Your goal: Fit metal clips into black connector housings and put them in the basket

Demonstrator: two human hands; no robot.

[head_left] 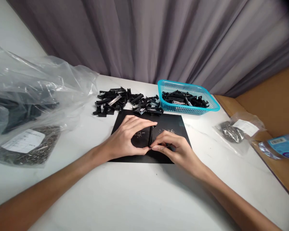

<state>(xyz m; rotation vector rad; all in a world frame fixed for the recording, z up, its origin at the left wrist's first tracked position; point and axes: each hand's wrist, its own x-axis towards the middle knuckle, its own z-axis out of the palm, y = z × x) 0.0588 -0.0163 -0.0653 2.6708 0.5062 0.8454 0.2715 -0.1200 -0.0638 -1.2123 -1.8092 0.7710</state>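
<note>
Black part (150, 136): narrow, elongated, over dark mat (179, 125). Left hand (124, 136) grips it end to end, thumb-finger curve wide; right hand (179, 147) pinches thin metallic piece (164, 147) at near end.

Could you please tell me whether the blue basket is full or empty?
Partly filled: the blue basket holds black parts, with bare wall above them.

No legible text on labels (23, 141) or packet (284, 147)
</note>
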